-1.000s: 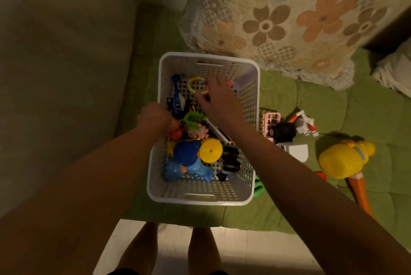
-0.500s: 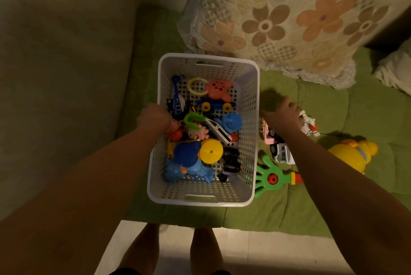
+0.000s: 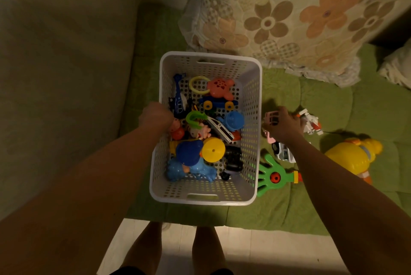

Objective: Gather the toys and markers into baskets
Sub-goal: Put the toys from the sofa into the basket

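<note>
A white perforated basket (image 3: pixel 253 105) stands on a green quilt and holds several plastic toys, among them an orange turtle (image 3: pixel 220 88), a yellow ring (image 3: pixel 198 84) and a blue figure (image 3: pixel 189 154). My left hand (image 3: pixel 154 117) is closed on the basket's left rim. My right hand (image 3: pixel 283 125) is just right of the basket, fingers curled around a pink toy (image 3: pixel 271 118). Close to it lie a white toy car (image 3: pixel 283 153), a white and orange robot toy (image 3: pixel 311 123), a green hand-shaped toy (image 3: pixel 270 174) and a big yellow duck toy (image 3: pixel 353 154).
The green quilt (image 3: pixel 333 197) covers a bed with a flowered pillow (image 3: pixel 289 12) behind the basket. A beige wall or sofa side (image 3: pixel 66 74) rises at the left. My legs (image 3: pixel 178 250) stand on a pale floor at the quilt's near edge.
My right hand left the basket, where it dropped the orange turtle, swung right over the rim and came down on the pink toy. My left hand stayed on the rim.
</note>
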A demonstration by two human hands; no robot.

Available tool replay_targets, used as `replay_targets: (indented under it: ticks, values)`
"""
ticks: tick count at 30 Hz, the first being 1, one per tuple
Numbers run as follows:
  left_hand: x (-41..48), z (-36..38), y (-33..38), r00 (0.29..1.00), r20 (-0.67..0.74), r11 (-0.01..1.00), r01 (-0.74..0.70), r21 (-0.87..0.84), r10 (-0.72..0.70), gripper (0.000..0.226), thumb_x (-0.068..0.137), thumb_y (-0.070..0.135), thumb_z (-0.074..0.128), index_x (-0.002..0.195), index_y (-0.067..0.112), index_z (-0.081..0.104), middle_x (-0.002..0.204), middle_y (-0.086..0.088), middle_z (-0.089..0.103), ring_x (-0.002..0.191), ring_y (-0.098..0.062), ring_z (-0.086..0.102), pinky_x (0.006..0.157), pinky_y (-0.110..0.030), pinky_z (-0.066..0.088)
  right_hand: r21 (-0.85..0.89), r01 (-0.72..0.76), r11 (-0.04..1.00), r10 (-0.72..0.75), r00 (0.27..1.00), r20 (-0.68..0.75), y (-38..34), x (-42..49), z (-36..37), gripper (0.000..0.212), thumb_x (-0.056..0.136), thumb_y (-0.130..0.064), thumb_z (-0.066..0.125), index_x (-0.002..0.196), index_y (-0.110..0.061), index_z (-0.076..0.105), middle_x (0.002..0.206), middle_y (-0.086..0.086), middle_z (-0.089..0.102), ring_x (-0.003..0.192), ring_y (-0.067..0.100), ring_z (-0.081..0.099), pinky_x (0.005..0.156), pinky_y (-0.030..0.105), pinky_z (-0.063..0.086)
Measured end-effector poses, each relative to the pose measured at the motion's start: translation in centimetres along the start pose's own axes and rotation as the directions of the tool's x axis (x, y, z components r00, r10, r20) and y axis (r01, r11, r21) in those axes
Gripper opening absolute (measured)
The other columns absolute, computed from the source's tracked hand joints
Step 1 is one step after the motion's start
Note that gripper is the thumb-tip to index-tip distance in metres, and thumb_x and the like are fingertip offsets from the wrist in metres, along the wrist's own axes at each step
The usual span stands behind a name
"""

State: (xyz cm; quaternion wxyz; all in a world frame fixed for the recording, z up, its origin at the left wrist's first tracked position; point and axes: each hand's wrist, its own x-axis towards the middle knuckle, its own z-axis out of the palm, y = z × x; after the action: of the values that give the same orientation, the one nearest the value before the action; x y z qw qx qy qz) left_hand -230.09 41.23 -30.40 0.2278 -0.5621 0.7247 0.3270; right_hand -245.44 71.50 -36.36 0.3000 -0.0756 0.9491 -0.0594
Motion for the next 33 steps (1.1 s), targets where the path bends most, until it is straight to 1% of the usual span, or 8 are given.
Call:
replay_targets:
  ticks: [4,9,13,15,20,23,29,33]
  values:
    - [-0.2,-0.1,0.1,1.0,-0.001,1.0,-0.005,0.02,0.005,0.029,0.09,0.014,0.06,0.113,-0.004,0.058,0.116,-0.018,0.061,0.104,-0.03,0.061,0.07,-0.03,0.044,0.093,0.073,0.993,-0.065,0.995,-0.079,0.4,-0.2,-0.7,0.065,0.085,-0.052,0.062,0.136,-0.022,0.038,0.123,0.015,0.061,0.123,0.037,0.048,0.113,0.052,0.023]
    - [-0.7,-0.4,0.0,0.999,0.002,0.999,-0.037,0.029,0.037,0.029,0.092,0.013,0.055,0.115,-0.004,0.057,0.118,-0.02,0.059,0.106,-0.032,0.059,0.072,-0.031,0.044,0.562,0.044,0.826,-0.009,0.998,-0.064,0.9,0.6,-2.0,0.077,0.067,-0.08,0.058,0.131,-0.042,0.034,0.118,0.007,0.062,0.104,0.032,0.063,0.084,0.057,0.054]
    - [-1.0,-0.6,0.1,0.999,0.023,0.999,-0.036,0.027,0.036,0.029,0.09,0.011,0.058,0.114,-0.005,0.057,0.118,-0.021,0.059,0.107,-0.032,0.059,0.074,-0.032,0.045,0.703,0.123,0.7,-0.052,0.991,-0.122,-1.9,-1.4,-4.5,0.046,0.091,-0.049,0.054,0.132,-0.034,0.038,0.12,0.008,0.062,0.096,0.022,0.069,0.081,0.054,0.057]
    - [-1.3,-0.7,0.2,0.999,0.024,0.998,-0.036,0.044,0.035,0.03,0.088,0.01,0.06,0.113,-0.006,0.056,0.117,-0.02,0.059,0.107,-0.032,0.059,0.074,-0.032,0.045,0.749,0.141,0.648,-0.029,0.987,-0.16,-3.0,-1.7,-5.3,0.042,0.092,-0.047,0.05,0.13,-0.031,0.041,0.117,0.007,0.063,0.094,0.022,0.07,0.081,0.055,0.057]
    - [-1.6,-0.8,0.3,0.998,0.038,0.998,-0.045,0.043,0.044,0.034,0.087,0.007,0.061,0.118,-0.007,0.055,0.122,-0.022,0.056,0.111,-0.034,0.056,0.081,-0.035,0.047,0.743,0.235,0.626,-0.009,0.956,-0.295,-5.4,-2.1,-7.6,0.05,0.096,-0.045,0.047,0.139,-0.022,0.037,0.127,0.009,0.061,0.102,0.018,0.067,0.088,0.046,0.057]
    - [-1.5,-0.8,0.2,0.998,0.029,0.998,-0.054,0.028,0.054,0.029,0.09,0.008,0.056,0.115,-0.007,0.055,0.121,-0.022,0.057,0.109,-0.033,0.057,0.077,-0.033,0.046,0.709,0.343,0.616,-0.071,0.921,-0.384,-7.6,-2.6,-9.0,0.049,0.098,-0.04,0.049,0.143,-0.025,0.035,0.133,0.01,0.056,0.099,0.006,0.065,0.078,0.026,0.058]
    - [-1.3,-0.7,-0.1,0.998,0.02,0.998,-0.062,0.012,0.062,0.024,0.093,0.01,0.051,0.111,-0.005,0.057,0.116,-0.02,0.059,0.106,-0.032,0.059,0.075,-0.032,0.046,0.603,0.496,0.625,-0.306,0.866,-0.395,-13.1,-4.6,-10.0,0.053,0.095,-0.028,0.058,0.143,-0.017,0.036,0.131,0.009,0.051,0.083,-0.003,0.06,0.059,0.011,0.053]
    - [-1.0,-0.7,-0.4,0.997,0.025,0.997,-0.074,-0.014,0.075,0.02,0.092,0.011,0.051,0.103,-0.004,0.058,0.112,-0.02,0.06,0.102,-0.032,0.06,0.075,-0.032,0.047,0.414,0.529,0.741,-0.526,0.84,-0.132,-15.3,-4.3,-6.9,0.064,0.085,-0.051,0.064,0.136,-0.02,0.039,0.123,0.006,0.058,0.092,0.017,0.067,0.075,0.039,0.06]
